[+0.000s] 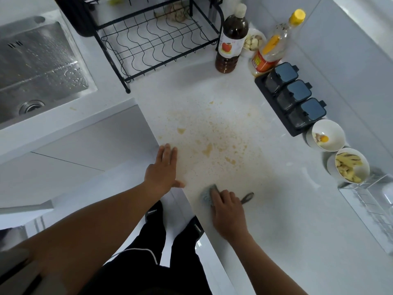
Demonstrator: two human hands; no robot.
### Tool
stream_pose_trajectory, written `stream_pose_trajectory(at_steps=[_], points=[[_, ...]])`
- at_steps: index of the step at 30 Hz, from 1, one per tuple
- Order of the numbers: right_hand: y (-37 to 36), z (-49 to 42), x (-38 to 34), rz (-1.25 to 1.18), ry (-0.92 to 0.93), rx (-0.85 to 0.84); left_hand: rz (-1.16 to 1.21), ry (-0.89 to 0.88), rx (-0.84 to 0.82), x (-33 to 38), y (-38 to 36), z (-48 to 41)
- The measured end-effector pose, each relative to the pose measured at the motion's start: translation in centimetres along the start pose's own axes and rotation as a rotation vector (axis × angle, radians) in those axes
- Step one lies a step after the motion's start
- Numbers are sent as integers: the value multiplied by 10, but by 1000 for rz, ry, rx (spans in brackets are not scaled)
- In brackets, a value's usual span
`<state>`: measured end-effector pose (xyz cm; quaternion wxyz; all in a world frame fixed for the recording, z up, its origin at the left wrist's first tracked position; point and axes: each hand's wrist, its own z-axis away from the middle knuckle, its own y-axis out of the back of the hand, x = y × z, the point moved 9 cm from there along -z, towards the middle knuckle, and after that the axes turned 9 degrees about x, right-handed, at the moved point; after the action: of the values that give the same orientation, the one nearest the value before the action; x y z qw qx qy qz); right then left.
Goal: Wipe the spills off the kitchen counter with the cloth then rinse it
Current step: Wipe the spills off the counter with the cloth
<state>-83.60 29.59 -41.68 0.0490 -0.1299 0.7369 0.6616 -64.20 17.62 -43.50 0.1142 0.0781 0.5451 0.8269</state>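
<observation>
From the head view, you are at the wiping step. Your right hand [228, 211] holds the cloth [206, 193], fingers curled over it, at the near edge of the worktop [287, 220], just short of the spills [209, 145]. Your left hand [163, 169] lies flat beside them, fingers straight. Next, I judge, push the nubbly grey-blue cloth forward through those thin tan spatters on the smooth, speckled surface. The wet steel sink [38, 60] is for rinsing.
</observation>
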Motion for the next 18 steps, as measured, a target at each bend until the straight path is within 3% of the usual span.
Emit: stream_pose_trajectory(at_steps=[1, 2, 5, 6, 9, 10, 11, 13, 14, 15, 18], points=[[2, 0, 1, -7, 39, -12, 2, -9, 21, -1, 0, 0], [4, -2, 12, -10, -49, -12, 16, -17, 41, -4, 0, 1], [13, 9, 46, 18, -550, 100, 148, -34, 55, -10, 2, 4], [10, 8, 33, 42, -509, 93, 208, -37, 62, -12, 4, 5], [-9, 7, -37, 29, 55, -31, 292, -31, 127, -31, 15, 4], [-9, 5, -38, 25, 95, -58, 285, -15, 152, -41, 20, 2], [-7, 2, -25, 16, -21, -58, 281, 7, 167, -51, 25, -2], [6, 8, 13, -8, -517, 59, 289, 51, 145, -73, 32, -15], [10, 11, 11, 10, -633, 89, 295, 53, 117, -82, 37, -22], [8, 9, -4, 44, -574, 77, 295, 54, 94, -89, 40, -28], [-7, 0, -67, 19, -162, -45, 270, 21, 47, -101, 56, -52]])
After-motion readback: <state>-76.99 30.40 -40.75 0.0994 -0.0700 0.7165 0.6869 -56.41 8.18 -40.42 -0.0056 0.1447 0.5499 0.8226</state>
